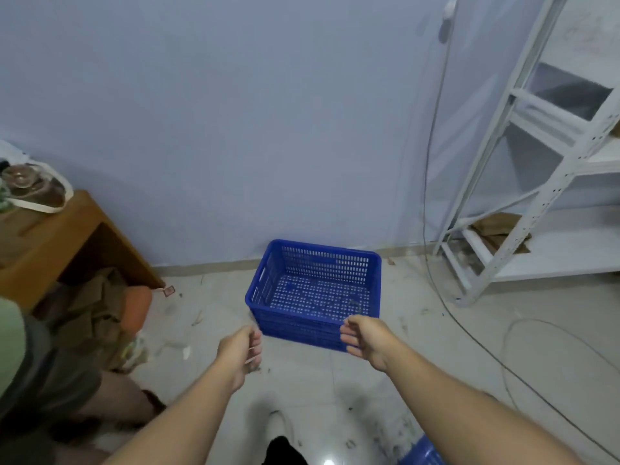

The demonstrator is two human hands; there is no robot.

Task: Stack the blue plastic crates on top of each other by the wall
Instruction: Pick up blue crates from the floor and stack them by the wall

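A blue plastic crate (315, 293) stands upright on the tiled floor, its far side close to the pale blue wall (235, 129); nothing lies in it. My left hand (241, 350) hovers just left of its near corner, fingers loosely curled, holding nothing and apart from the crate. My right hand (360, 337) is in front of the crate's near right corner, fingers half curled and not gripping the rim. A corner of a second blue crate (422, 453) shows at the bottom edge, partly hidden by my right forearm.
A wooden table (67, 236) stands at the left with a tray on it and cardboard underneath. Another person (40, 374) crouches at the far left. A white metal shelf (523, 196) stands at the right, and cables (503, 360) trail over the littered floor.
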